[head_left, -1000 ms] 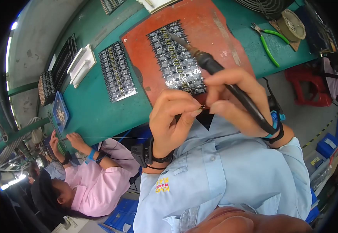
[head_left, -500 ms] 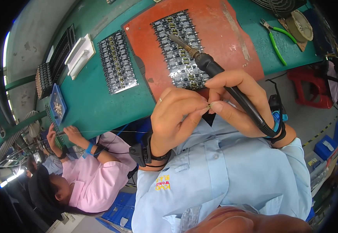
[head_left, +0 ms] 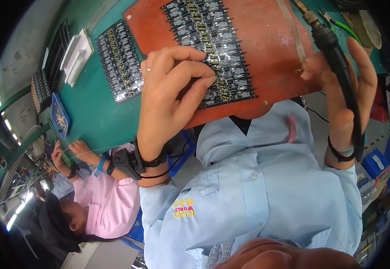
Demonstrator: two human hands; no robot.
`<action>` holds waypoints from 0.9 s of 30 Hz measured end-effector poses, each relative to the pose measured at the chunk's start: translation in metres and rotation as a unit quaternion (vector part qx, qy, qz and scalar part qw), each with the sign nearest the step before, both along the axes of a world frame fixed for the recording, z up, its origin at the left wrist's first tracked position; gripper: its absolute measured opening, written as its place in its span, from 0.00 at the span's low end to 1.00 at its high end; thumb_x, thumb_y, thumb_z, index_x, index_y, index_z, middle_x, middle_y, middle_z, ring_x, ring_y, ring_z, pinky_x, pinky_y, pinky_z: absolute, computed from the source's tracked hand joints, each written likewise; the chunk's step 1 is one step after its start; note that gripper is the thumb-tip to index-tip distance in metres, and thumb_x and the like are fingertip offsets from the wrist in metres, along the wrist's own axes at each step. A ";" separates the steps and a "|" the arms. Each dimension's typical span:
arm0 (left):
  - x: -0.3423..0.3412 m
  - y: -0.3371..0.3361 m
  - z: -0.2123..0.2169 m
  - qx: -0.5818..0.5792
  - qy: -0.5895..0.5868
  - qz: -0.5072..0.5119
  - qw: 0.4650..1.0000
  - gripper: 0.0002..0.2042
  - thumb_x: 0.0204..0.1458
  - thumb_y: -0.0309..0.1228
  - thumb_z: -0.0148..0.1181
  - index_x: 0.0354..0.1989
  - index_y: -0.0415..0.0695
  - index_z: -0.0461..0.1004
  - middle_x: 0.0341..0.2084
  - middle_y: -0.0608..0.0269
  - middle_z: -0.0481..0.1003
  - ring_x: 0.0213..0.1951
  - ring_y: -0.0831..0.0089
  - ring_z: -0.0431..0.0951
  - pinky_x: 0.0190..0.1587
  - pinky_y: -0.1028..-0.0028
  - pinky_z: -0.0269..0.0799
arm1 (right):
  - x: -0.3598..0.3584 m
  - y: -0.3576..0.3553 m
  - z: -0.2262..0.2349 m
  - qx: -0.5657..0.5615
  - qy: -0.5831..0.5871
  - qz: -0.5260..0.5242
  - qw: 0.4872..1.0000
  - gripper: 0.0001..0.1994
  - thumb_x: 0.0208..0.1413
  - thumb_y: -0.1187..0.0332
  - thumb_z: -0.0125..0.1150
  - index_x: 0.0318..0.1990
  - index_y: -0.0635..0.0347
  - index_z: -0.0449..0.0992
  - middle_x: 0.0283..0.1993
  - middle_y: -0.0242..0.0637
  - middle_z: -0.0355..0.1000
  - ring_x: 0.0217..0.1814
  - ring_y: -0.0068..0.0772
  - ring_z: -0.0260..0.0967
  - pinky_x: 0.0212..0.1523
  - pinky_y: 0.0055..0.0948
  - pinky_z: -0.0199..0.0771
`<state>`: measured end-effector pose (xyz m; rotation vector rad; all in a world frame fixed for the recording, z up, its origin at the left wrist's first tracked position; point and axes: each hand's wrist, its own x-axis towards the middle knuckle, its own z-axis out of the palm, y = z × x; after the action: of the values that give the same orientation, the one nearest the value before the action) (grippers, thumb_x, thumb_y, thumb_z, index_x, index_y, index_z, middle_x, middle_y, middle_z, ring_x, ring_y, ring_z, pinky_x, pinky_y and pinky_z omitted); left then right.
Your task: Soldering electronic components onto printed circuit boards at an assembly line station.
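My left hand (head_left: 172,89) reaches over the near edge of a red-brown work mat (head_left: 271,54). Its bunched fingertips rest on the near rows of a dark circuit board panel (head_left: 208,40) packed with small components. Whether it pinches anything tiny is hidden. It wears a ring and a black wrist strap (head_left: 134,162). My right hand (head_left: 345,94) is off to the right above the mat's corner, wrapped around the black handle of a soldering iron (head_left: 334,49). The iron's tip points away toward the far right, clear of the panel.
A second component panel (head_left: 119,60) lies on the green table (head_left: 92,112) to the left, beside a white tray (head_left: 76,56) and a blue box (head_left: 59,117) of small parts. Green-handled cutters (head_left: 338,24) lie far right. A person in pink (head_left: 110,201) works at the left.
My hands were together near my chest with the iron's tip over the panel. Now they are apart: the left has gone forward onto the panel, the right has carried the iron off to the right.
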<state>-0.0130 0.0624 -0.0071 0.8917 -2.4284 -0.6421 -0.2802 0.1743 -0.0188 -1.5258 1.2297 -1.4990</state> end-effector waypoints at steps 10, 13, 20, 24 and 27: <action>-0.005 -0.002 0.003 0.011 -0.013 -0.006 1.000 0.07 0.42 0.24 0.67 0.31 0.47 0.79 0.40 0.64 0.75 0.40 0.66 0.70 0.45 0.68 0.58 | -0.030 -0.002 0.006 0.008 -0.017 0.075 0.997 0.33 0.64 0.47 0.50 0.66 0.64 0.56 0.44 0.44 0.69 0.44 0.37 0.67 0.46 0.40 0.68; -0.005 -0.001 0.003 0.014 -0.021 -0.001 1.000 0.07 0.42 0.24 0.67 0.31 0.46 0.79 0.40 0.64 0.75 0.40 0.66 0.70 0.45 0.68 0.58 | -0.036 -0.006 0.003 0.007 -0.022 0.094 0.995 0.32 0.64 0.48 0.50 0.65 0.64 0.56 0.43 0.42 0.69 0.44 0.36 0.67 0.46 0.40 0.67; -0.005 0.000 0.007 0.034 -0.041 -0.005 0.999 0.05 0.45 0.19 0.65 0.32 0.38 0.78 0.41 0.57 0.74 0.43 0.66 0.72 0.45 0.73 0.66 | -0.048 -0.004 -0.012 0.016 -0.044 0.132 0.990 0.25 0.60 0.63 0.53 0.64 0.59 0.62 0.40 0.38 0.65 0.42 0.33 0.63 0.44 0.38 0.66; -0.005 -0.002 0.009 0.021 -0.052 -0.019 0.998 0.05 0.45 0.19 0.65 0.32 0.38 0.78 0.41 0.57 0.74 0.43 0.67 0.72 0.45 0.73 0.67 | -0.053 0.002 -0.015 0.038 -0.039 0.117 0.992 0.25 0.58 0.65 0.54 0.64 0.59 0.63 0.41 0.39 0.64 0.42 0.32 0.62 0.43 0.37 0.66; -0.005 -0.002 0.008 0.029 -0.048 -0.019 0.998 0.05 0.45 0.19 0.65 0.32 0.37 0.78 0.42 0.57 0.74 0.43 0.67 0.72 0.45 0.74 0.67 | -0.051 0.004 -0.016 0.053 -0.045 0.102 0.992 0.25 0.58 0.65 0.55 0.64 0.58 0.64 0.42 0.40 0.64 0.43 0.32 0.62 0.44 0.36 0.65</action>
<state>-0.0179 0.0602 0.0013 0.9224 -2.5286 -0.7023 -0.3311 0.1787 -0.0347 -1.4522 1.0495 -1.3332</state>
